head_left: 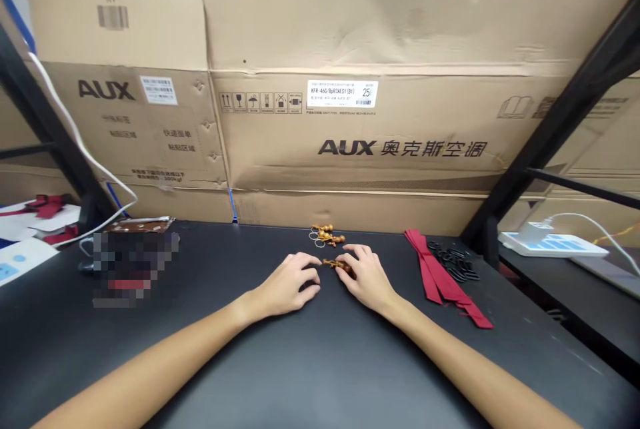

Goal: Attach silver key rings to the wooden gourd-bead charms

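A small brown gourd-shaped wooden pendant [345, 268] with a tan cord end lies low over the black tabletop. Thumb and fingers of my right hand [369, 278] close around its right side and partly hide it. My left hand [289, 284] rests to its left, with thumb and fingers apart and the index fingertip close to the cord end; whether it touches the cord, I cannot tell. Just beyond my hands, several similar gourd pendants [327, 237] with metal key rings lie in a small group.
On the right lie red ribbon strips [443, 276] beside a pile of black rings or clips [456, 262]. A blurred-out item [130, 269] is at the left. Cardboard boxes [350, 36] wall off the back, and a white power strip [560, 244] sits beyond the black right-hand frame [545, 122].
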Motion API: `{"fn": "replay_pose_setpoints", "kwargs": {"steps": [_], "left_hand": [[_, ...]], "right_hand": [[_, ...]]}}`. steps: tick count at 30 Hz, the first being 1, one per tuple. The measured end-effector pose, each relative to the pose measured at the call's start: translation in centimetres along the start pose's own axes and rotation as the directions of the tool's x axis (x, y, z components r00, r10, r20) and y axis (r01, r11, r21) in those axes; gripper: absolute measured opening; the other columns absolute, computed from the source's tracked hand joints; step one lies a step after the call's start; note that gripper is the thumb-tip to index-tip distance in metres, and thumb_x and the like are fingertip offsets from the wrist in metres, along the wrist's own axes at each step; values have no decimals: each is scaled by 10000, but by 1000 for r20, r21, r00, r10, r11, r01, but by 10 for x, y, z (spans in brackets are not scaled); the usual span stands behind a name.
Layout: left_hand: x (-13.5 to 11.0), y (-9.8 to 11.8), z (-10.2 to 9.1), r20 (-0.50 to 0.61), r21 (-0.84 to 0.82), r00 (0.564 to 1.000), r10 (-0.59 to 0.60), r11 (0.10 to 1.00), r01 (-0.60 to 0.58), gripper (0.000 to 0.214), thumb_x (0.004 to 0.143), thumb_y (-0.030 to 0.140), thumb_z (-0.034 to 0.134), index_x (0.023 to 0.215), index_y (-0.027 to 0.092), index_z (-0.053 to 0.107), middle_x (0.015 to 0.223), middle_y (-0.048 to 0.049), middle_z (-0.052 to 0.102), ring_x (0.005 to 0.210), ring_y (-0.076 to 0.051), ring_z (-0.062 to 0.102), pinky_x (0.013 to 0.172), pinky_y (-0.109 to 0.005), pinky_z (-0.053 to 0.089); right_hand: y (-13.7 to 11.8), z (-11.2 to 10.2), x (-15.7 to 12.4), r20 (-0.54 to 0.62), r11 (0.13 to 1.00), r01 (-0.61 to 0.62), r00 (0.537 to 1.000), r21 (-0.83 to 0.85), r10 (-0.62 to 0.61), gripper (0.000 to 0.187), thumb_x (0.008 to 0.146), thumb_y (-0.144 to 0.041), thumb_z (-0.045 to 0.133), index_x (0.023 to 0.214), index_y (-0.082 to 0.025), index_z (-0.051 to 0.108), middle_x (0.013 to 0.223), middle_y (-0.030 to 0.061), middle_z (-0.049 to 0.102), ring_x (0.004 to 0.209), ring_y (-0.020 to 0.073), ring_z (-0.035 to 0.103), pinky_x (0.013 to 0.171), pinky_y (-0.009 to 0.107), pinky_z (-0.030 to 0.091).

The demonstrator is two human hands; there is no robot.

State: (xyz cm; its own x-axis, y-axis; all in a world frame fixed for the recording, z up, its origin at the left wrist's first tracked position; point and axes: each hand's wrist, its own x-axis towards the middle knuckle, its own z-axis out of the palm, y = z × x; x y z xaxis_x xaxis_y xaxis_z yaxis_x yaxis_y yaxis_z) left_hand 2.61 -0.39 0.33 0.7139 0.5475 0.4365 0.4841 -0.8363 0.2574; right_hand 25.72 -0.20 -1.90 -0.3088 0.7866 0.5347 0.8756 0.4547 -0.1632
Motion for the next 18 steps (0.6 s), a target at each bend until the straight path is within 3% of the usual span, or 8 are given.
{"fn": "replay_pose_setpoints", "kwargs": {"steps": [7, 11, 18], "left_hand": [[2, -35, -1, -74, 58, 984, -164, 984, 168, 125, 898, 226, 525, 885, 205, 647, 1124, -69, 623, 1056, -228, 568, 920, -393, 454], [2, -46, 1, -84, 9, 978, -189, 982, 190, 119, 898, 211, 521, 929, 203, 635, 1074, -61, 659, 1049, -219, 587, 936, -371, 468], [2, -57, -2, -75, 73, 981, -181, 980, 187, 170, 918, 184, 475, 957, 192, 640, 1018, -68, 678, 995, -202, 622, 915, -336, 491]], "right_hand": [[26, 10, 4, 24, 998, 17, 1000, 62, -18, 201, 920, -265, 476, 1036, -216, 633, 1028, 80, 624, 907, 222, 566, 782, 369, 471], [33, 13, 8, 11, 988, 34, 999, 151, -36, 234, 926, -216, 449, 1092, -208, 615, 1030, 73, 630, 940, 211, 573, 837, 363, 484], [42, 17, 13, 21, 971, 40, 999, 236, -47, 251, 910, -139, 418, 1052, -184, 620, 1050, 83, 648, 967, 203, 601, 872, 359, 495]]}}
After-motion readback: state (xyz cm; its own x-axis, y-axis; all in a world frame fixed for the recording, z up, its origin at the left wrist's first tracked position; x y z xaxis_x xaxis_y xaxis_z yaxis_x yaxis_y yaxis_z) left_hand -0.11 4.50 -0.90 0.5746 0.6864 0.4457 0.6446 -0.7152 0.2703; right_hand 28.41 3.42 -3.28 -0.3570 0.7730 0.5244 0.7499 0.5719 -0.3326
